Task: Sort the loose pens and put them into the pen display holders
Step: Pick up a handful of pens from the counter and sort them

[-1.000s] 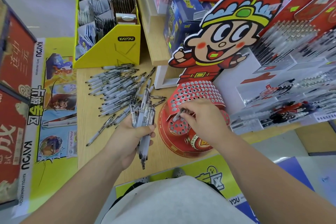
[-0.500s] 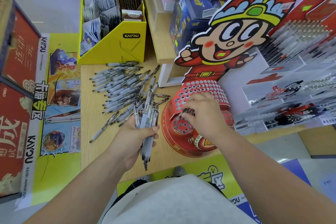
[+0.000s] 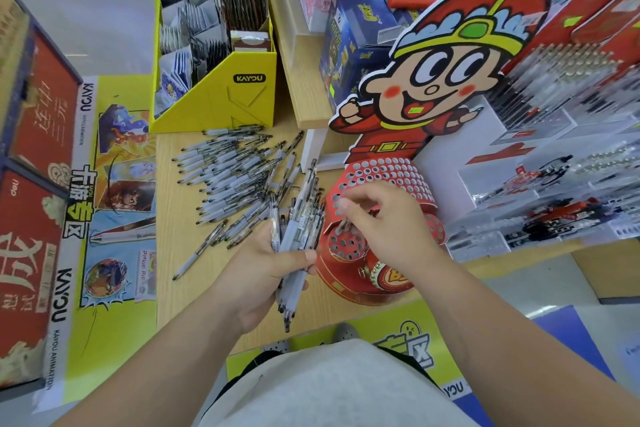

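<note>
My left hand (image 3: 256,270) grips a bundle of grey-white pens (image 3: 298,229) upright over the wooden table (image 3: 173,253). To their right stands the red round pen holder (image 3: 349,277), its top full of holes. My right hand (image 3: 388,225) hovers over the holder's lower front tier. Its index finger is lifted and blurred, and the other fingers are loosely spread. Just below the thumb, one pen (image 3: 343,226) stands in a hole. Many loose pens (image 3: 228,177) lie in a heap on the table behind the bundle.
A yellow KAYOU card box (image 3: 242,97) stands behind the heap. A cartoon figure cutout (image 3: 433,80) rises behind the red holder. Clear racks of pens (image 3: 554,184) fill the right side. Red boxes (image 3: 31,218) line the left edge.
My right hand pinched a pen into a front hole of the holder; now its index finger has lifted and the fingers have spread. The left hand kept its bundle.
</note>
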The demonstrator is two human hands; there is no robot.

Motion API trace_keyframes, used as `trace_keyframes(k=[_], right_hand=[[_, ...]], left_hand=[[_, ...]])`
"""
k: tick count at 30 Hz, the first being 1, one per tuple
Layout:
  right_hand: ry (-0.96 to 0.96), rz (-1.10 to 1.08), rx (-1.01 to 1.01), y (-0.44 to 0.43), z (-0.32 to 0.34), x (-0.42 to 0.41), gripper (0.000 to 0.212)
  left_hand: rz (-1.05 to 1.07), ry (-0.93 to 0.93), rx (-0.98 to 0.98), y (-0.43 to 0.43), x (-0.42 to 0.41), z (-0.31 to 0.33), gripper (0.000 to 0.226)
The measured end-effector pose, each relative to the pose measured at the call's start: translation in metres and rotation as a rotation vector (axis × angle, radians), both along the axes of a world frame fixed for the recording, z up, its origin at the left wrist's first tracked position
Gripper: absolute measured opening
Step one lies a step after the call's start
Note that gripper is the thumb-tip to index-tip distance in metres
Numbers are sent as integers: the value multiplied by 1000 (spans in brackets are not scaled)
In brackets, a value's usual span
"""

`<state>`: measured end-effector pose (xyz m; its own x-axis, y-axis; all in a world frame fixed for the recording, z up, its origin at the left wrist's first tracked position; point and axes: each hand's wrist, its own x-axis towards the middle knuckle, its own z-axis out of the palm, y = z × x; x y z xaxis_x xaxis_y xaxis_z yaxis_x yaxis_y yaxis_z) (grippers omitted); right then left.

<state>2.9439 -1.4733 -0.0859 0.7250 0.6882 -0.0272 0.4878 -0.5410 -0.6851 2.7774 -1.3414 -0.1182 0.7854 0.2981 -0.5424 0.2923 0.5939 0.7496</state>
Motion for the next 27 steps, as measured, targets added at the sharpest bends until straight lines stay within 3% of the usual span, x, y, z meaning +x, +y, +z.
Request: trace_keyframes(k=[3, 5, 14, 19, 27], right_hand=[[581, -72, 123, -1, 12, -8, 11], [730, -87, 136, -3, 16, -14, 5], [784, -135, 189, -10, 13, -17, 7], [831, -118, 224, -12, 12, -16, 12], [811, -176, 281, -20, 15, -3, 5]], left_hand=[[-37, -34, 27, -2, 4, 7, 56], [-70, -72, 29, -4, 7, 12, 56], [-123, -108, 58, -13, 14, 13, 22], [-115, -91, 30, -15, 17, 14, 35], [-64, -31, 31, -11, 24, 6, 31]])
